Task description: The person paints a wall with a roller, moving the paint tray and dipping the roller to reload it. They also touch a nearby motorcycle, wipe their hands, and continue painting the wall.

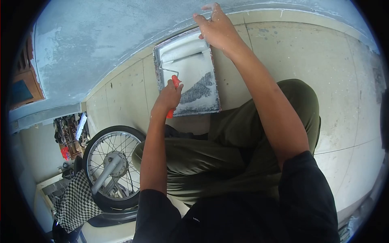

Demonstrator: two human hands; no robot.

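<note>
My left hand [169,98] is closed around the orange handle of a paint roller [175,80]. The wire frame bends up to the white roller sleeve [183,52], which lies in the upper part of a paint tray [216,91]. White paint coats the tray, with a dark grey patch showing on its lower right slope. My right hand [217,28] is held beyond the tray's upper right corner, near the foot of the wall. Its fingers are apart, flecked with white paint, and nothing is in them.
A pale blue, patchily painted wall [101,40] runs along the far side of the tiled floor [283,52]. To the left stands a motorcycle wheel [114,162], close to my bent leg [190,156]. A checkered cloth [77,202] hangs beside it.
</note>
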